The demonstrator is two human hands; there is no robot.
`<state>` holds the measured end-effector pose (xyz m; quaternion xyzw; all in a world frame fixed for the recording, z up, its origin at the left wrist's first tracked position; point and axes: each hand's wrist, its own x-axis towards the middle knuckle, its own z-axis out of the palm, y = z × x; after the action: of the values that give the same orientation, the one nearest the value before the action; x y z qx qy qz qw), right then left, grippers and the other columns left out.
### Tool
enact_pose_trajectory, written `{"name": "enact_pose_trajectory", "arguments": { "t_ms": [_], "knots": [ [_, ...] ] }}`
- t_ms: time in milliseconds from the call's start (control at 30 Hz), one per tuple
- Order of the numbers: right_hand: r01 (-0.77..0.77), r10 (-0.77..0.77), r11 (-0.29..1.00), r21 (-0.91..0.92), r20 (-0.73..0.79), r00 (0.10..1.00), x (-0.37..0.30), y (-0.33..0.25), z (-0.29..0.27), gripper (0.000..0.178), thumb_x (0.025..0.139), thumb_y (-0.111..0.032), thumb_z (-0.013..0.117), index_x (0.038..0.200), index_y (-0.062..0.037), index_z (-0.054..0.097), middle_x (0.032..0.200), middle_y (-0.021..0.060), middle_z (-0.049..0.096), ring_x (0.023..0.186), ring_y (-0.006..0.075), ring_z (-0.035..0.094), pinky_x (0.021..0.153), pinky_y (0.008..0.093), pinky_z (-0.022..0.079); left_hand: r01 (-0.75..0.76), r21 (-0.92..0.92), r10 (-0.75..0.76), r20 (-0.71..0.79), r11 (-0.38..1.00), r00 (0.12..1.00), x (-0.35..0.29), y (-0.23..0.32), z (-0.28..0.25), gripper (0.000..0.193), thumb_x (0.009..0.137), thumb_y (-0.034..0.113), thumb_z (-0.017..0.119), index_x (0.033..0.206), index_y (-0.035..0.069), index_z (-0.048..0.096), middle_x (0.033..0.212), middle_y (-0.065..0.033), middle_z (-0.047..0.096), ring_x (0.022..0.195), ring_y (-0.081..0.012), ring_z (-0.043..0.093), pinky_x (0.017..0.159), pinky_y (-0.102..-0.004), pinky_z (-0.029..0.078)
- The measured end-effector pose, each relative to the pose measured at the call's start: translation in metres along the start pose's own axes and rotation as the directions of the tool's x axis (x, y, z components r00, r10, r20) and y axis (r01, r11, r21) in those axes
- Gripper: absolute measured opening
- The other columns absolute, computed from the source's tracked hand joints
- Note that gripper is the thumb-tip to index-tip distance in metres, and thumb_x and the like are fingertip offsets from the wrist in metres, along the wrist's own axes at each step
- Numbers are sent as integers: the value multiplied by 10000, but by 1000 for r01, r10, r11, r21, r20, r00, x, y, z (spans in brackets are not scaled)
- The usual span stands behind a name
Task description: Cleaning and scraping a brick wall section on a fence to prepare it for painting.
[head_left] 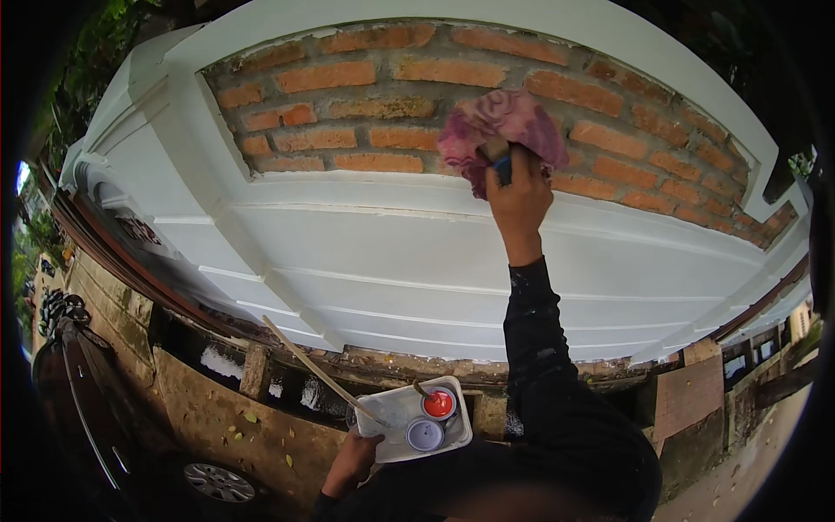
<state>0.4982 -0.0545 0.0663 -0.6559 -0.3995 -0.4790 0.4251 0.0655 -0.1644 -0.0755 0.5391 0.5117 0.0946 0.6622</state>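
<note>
My right hand (520, 196) is raised against the wall, its fingers closed round a bunched pink and purple cloth (522, 122). Also in that grip is what looks like a paintbrush (498, 155) with a blue part on its handle; its bristles are not plain to see. Cloth and hand lie over the lower courses of the orange brick panel (374, 78). Low down, my left hand (352, 459) grips a white tray (396, 457) by its left side. The tray carries a small can of red paint (437, 403), a small can with greyish-white contents (425, 435) and a long wooden stick (313, 370).
White moulded wall bands (391, 252) run below and around the bricks. At its foot lies a ditch (304, 387) with water and concrete crosspieces. A dark car (104, 426) stands at lower left on leaf-strewn paving (252, 444). A flat slab (689, 398) lies across the right side.
</note>
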Motion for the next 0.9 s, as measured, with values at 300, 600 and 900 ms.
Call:
{"name": "enact_pose_trajectory", "arguments": {
  "t_ms": [300, 600, 900],
  "knots": [
    [493, -536, 843, 214, 400, 743, -19, -129, 68, 186, 836, -141, 580, 983, -34, 618, 886, 159, 593, 632, 242, 665, 474, 349, 523, -140, 80, 139, 13, 987, 990, -7, -10, 9, 255, 878, 58, 606, 1109, -46, 622, 1020, -96, 683, 957, -184, 603, 858, -323, 467],
    [305, -186, 946, -108, 591, 785, -9, 77, -66, 381, 747, -205, 741, 1087, -109, 598, 1016, 133, 617, 811, 333, 669, 653, 416, 551, -18, -3, 19, 49, 1000, 999, -19, -15, 24, 282, 876, 49, 595, 1139, -51, 617, 1073, -121, 686, 997, -216, 624, 880, -329, 468],
    [-306, 615, 526, -794, 107, 781, -23, 319, -392, 387, 867, -321, 617, 1114, -24, 638, 1020, 227, 688, 940, 414, 662, 786, 494, 528, -167, 41, 157, 181, 985, 971, -2, -2, 41, 286, 882, 61, 585, 1146, -46, 616, 1087, -125, 677, 1006, -210, 607, 913, -329, 455]
  ]
}}
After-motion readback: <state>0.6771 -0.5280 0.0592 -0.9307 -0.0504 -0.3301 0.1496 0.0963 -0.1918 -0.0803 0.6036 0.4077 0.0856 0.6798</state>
